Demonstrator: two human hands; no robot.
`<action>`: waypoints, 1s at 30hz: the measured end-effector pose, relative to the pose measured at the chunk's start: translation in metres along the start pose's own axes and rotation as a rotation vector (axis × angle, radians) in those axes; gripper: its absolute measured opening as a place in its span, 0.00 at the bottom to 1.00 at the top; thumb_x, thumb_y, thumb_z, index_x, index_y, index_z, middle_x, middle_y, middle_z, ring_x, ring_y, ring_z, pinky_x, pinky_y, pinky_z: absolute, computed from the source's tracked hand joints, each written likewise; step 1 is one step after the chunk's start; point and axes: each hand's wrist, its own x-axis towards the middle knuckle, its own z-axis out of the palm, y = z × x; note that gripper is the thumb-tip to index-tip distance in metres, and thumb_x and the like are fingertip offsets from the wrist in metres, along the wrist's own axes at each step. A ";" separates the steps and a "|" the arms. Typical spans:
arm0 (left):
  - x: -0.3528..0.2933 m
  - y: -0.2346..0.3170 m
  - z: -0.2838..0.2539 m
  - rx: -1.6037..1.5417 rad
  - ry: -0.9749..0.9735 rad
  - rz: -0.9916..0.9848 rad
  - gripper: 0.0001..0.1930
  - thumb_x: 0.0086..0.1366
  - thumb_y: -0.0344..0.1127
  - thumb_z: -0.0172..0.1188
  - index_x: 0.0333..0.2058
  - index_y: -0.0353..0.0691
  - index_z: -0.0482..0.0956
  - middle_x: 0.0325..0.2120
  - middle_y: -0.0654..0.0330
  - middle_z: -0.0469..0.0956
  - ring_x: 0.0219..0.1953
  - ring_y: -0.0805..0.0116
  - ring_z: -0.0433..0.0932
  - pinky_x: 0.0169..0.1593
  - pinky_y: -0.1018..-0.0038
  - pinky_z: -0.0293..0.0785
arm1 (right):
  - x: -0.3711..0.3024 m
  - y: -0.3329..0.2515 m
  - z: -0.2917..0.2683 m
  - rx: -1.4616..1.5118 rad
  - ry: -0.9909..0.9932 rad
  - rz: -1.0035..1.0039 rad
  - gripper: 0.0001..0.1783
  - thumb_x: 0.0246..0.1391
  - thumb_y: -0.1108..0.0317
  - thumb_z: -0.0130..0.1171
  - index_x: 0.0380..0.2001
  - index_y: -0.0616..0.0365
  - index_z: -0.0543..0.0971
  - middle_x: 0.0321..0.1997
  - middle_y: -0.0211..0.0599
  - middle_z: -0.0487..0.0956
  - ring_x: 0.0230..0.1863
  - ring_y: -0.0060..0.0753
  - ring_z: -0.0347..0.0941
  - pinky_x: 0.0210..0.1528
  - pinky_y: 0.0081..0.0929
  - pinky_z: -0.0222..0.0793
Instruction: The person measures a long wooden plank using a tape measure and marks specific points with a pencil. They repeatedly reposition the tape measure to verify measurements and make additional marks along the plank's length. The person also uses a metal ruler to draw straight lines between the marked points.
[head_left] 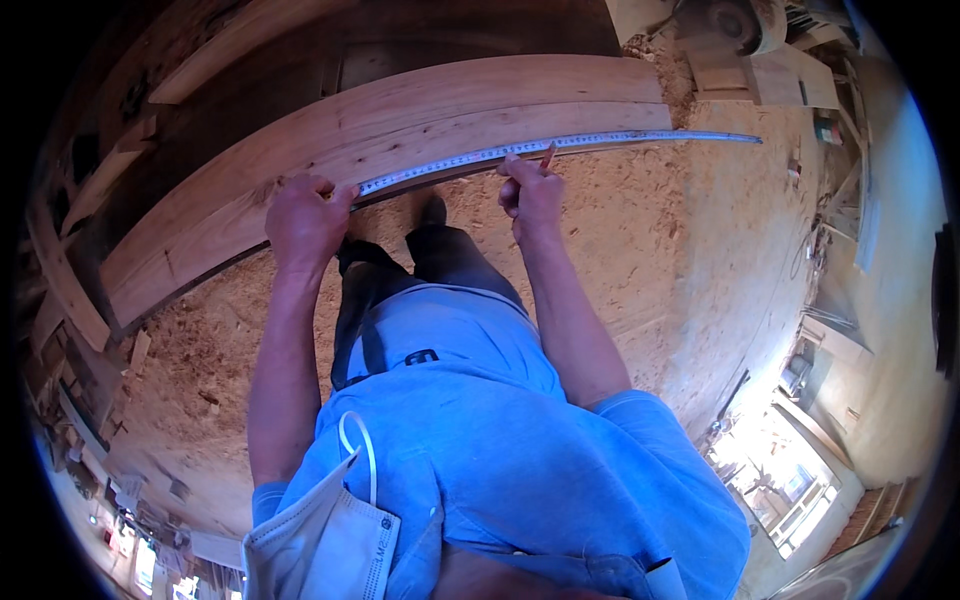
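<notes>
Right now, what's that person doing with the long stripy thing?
A person in a blue shirt stands over a long wooden board with a tape measure stretched along its near edge. The left hand grips the tape. The right hand is beside it, its fingers pinching a thin stick, maybe a pencil. The tape's far end pokes past the board's right end.

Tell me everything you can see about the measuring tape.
The measuring tape is a long, narrow, pale strip with dark markings, seemingly metal. It runs extended along the near edge of a wooden board, its right end jutting beyond the wood. The left hand pinches its visible left end; the right hand is near its middle.
</notes>
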 end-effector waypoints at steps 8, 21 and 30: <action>0.002 -0.001 -0.002 -0.028 -0.008 -0.030 0.19 0.54 0.52 0.70 0.32 0.40 0.87 0.32 0.51 0.84 0.37 0.51 0.83 0.42 0.60 0.77 | 0.007 0.001 -0.008 0.073 -0.009 0.015 0.15 0.57 0.62 0.65 0.22 0.62 0.79 0.12 0.31 0.70 0.10 0.23 0.62 0.14 0.22 0.51; 0.005 -0.020 -0.001 -0.024 0.019 -0.036 0.19 0.54 0.51 0.71 0.34 0.40 0.86 0.32 0.52 0.85 0.37 0.52 0.84 0.43 0.62 0.78 | 0.015 -0.001 -0.009 0.042 0.022 0.048 0.20 0.57 0.56 0.65 0.22 0.63 0.78 0.11 0.33 0.69 0.09 0.26 0.63 0.11 0.22 0.50; 0.008 -0.023 -0.006 0.024 -0.030 -0.002 0.19 0.53 0.50 0.72 0.31 0.39 0.85 0.31 0.52 0.84 0.36 0.52 0.83 0.41 0.61 0.77 | 0.014 -0.001 -0.006 0.048 0.065 0.054 0.17 0.56 0.61 0.64 0.21 0.64 0.77 0.11 0.33 0.69 0.08 0.25 0.62 0.11 0.23 0.49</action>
